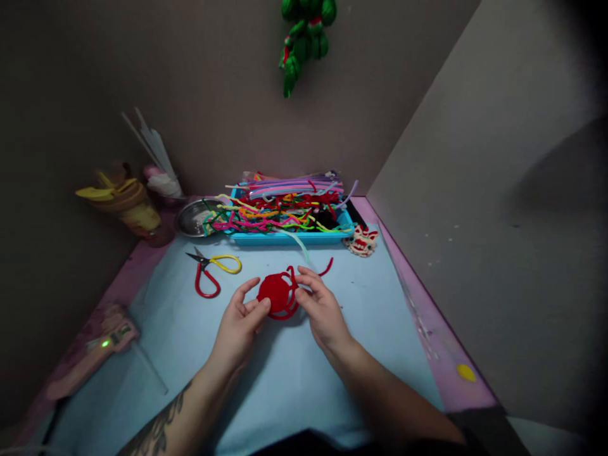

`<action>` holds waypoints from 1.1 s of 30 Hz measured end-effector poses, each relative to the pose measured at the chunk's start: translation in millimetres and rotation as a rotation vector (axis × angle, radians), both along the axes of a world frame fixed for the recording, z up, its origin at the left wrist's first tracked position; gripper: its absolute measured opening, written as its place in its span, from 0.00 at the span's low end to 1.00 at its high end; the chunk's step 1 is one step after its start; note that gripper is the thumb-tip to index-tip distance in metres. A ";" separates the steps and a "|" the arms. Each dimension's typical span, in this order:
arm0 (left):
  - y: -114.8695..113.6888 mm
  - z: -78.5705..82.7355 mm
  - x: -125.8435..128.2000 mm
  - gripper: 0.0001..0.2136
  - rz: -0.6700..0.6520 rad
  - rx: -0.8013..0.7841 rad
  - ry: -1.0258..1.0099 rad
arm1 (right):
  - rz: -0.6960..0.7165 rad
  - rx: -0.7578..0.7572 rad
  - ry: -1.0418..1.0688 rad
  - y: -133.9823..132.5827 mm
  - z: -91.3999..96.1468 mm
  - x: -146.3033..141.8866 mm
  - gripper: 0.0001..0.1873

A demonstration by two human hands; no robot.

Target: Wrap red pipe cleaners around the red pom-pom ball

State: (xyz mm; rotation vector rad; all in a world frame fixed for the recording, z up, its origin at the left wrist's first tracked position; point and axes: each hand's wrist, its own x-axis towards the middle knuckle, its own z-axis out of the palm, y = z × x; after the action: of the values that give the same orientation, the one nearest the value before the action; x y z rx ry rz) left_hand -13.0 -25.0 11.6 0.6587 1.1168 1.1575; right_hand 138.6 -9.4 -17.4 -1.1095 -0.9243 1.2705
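Note:
Between my hands is a red fuzzy pipe-cleaner piece point(274, 292), with a solid round middle and open loops along its right and lower side. My left hand point(244, 320) is closed on its left edge, thumb in front. My right hand point(323, 307) pinches the red loops at the right side between thumb and fingers. A loose red end sticks out behind the right fingers, pointing up and right. The piece is held above a light blue cloth point(380, 329). Left of it, scissors point(206, 269) with one red and one yellow handle lie with blades slightly apart.
Behind stands a blue tray point(294, 239) heaped with coloured pipe cleaners, beside a metal bowl point(192, 218) and a lion-face ornament point(361, 242). At left are a lit glue gun point(102, 348) and a yellow holder point(137, 212). Walls close in the table; green ornaments point(304, 44) hang above.

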 end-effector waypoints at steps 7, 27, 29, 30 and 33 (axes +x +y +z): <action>0.0 -1.8 -1.5 0.33 -0.016 -0.020 -0.034 | 0.173 -0.041 0.090 4.4 3.3 3.7 0.20; -0.3 5.4 -2.9 0.35 -0.022 0.002 0.033 | 0.246 -0.162 0.168 5.6 11.3 4.2 0.19; -0.1 6.2 -3.7 0.34 0.104 0.057 0.100 | 0.185 -0.135 0.169 6.0 9.7 3.6 0.18; -0.5 6.5 -3.8 0.32 0.161 0.092 0.140 | 0.150 -0.118 0.164 6.1 8.8 3.4 0.17; -3.7 7.9 -1.1 0.27 0.146 0.143 0.228 | 0.107 -0.073 0.142 5.2 7.1 2.7 0.15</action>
State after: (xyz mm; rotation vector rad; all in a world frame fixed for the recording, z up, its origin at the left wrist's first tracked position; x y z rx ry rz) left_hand -14.1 -28.7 19.5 0.8471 1.3000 1.3197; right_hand 141.3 -4.1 -10.4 -1.0222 -0.8451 1.4616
